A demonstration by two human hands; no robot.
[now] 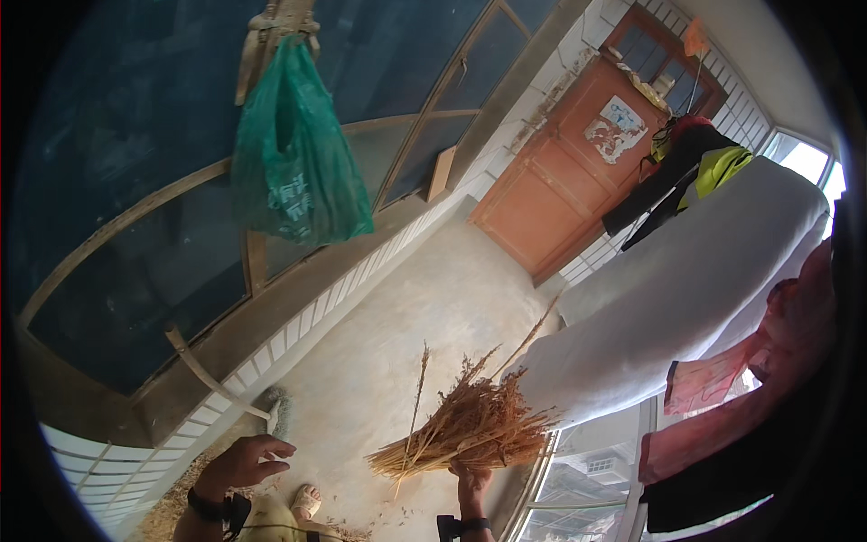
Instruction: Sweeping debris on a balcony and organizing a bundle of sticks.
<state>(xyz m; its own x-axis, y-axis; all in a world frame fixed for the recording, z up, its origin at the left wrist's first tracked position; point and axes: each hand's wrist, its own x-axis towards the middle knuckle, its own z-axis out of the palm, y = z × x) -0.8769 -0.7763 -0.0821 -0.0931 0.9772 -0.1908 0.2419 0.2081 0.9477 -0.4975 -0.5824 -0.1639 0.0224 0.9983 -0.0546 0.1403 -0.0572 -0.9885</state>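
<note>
My right hand (pixel 472 480) is closed around a bundle of dried reddish-brown plant stalks (pixel 474 427), held over the floor with the seed heads spreading up and to the right. Two longer stalks stick out above the bundle. To the left, my left hand (pixel 247 463) holds nothing, its fingers apart and slightly curled, separate from the bundle. The palm and most fingers of my right hand are partly hidden by the stalks.
A brush with a curved wooden handle (pixel 210 383) leans by the tiled wall. A green plastic bag (pixel 298 156) hangs at the windows. White cloth (pixel 650 291) and clothes hang at right. A reddish door (pixel 542 176) stands beyond. Plant debris (pixel 169 505) lies on the floor at lower left.
</note>
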